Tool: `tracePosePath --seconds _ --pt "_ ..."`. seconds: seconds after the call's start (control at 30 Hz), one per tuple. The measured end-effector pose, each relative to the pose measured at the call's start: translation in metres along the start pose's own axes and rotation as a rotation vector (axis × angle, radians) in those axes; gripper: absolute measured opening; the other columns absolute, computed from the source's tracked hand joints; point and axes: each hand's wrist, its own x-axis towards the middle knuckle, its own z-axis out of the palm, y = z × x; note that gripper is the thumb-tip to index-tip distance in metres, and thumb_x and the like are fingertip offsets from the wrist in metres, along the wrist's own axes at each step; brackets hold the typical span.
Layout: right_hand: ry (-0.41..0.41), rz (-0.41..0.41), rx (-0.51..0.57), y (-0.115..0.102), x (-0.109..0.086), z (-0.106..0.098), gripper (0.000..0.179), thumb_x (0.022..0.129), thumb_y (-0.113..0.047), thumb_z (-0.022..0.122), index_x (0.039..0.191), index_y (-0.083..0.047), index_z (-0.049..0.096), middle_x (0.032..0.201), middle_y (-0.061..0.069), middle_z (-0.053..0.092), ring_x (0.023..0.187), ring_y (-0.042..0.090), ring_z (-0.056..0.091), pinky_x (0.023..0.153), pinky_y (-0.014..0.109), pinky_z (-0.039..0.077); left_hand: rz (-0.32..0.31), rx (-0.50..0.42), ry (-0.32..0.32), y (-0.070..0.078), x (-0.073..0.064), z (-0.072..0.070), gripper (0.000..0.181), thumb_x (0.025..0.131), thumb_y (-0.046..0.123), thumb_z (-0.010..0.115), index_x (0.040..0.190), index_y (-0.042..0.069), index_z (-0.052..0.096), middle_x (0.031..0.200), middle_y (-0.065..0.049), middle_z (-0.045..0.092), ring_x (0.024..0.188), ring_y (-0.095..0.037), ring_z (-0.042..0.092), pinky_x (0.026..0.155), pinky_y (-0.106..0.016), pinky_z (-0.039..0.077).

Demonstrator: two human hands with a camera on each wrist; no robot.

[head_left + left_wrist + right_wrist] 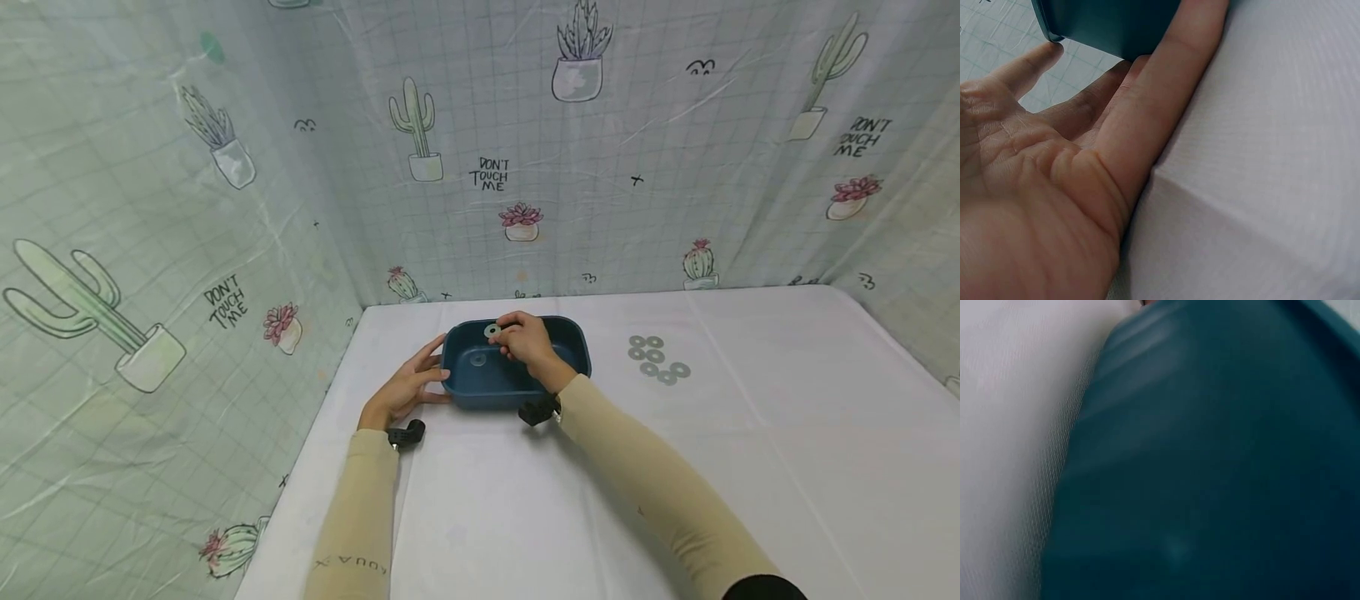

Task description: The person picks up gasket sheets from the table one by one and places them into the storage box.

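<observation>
A dark blue rectangular container (491, 400) sits on the white table. My left hand (405, 385) rests at its left end, and its spread, fairly straight fingers touch the side wall; in the left wrist view, one fingertip (1054, 50) meets the rim. Over the container, my right hand (527, 340) pinches a flat grey washer (492, 331) between thumb and fingertips. Another washer (477, 360) lies inside on the container floor. The right wrist view is filled by the container's outer wall (1210, 456), with the right hand out of sight there.
Several loose washers (654, 356) lie in a group on the table, right of the container. The white tablecloth (487, 500) reaches back to a curtain (450, 225) printed with cacti, which hangs behind and on both sides.
</observation>
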Motion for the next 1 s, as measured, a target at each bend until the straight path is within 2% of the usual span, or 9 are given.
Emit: tracePosePath --seconds 0.2,0.47,0.8,1.0 --pt "-0.032 -0.001 -0.080 0.0034 0.0039 -0.0003 0.021 0.098 -0.003 0.061 0.118 -0.006 0.064 0.099 0.012 0.076 0.066 0.016 0.059 0.060 0.027 0.048 0.009 0.010 -0.004 0.0010 -0.0007 -0.0003 0.078 0.101 0.006 0.060 0.162 0.040 0.026 0.166 -0.016 0.024 0.143 -0.046 0.042 0.095 -0.059 0.057" --pt "-0.006 0.044 -0.252 0.0066 0.0060 0.0025 0.022 0.096 0.002 0.058 0.115 -0.004 0.067 0.092 0.012 0.077 0.064 0.017 0.062 0.056 0.027 0.048 0.021 0.017 -0.013 0.0008 -0.0013 -0.0006 0.078 0.101 0.006 0.059 0.162 0.040 0.025 0.167 -0.016 0.024 0.142 -0.047 0.043 0.094 -0.058 0.058" --pt "0.023 0.117 -0.407 0.0045 0.0090 0.0042 0.014 0.095 -0.003 0.067 0.107 -0.010 0.071 0.087 0.006 0.078 0.065 0.018 0.067 0.053 0.025 0.050 0.014 0.019 -0.012 -0.0008 -0.0003 -0.0017 0.077 0.101 0.006 0.059 0.162 0.041 0.026 0.167 -0.016 0.024 0.144 -0.046 0.041 0.095 -0.058 0.058" --pt "0.038 0.101 -0.573 0.0039 0.0067 0.0050 0.013 0.088 -0.011 0.078 0.100 -0.014 0.074 0.076 0.001 0.074 0.062 0.014 0.066 0.054 0.026 0.049 0.019 0.015 -0.008 0.0004 -0.0012 -0.0006 0.078 0.101 0.005 0.059 0.162 0.041 0.025 0.167 -0.016 0.023 0.144 -0.046 0.042 0.095 -0.059 0.057"
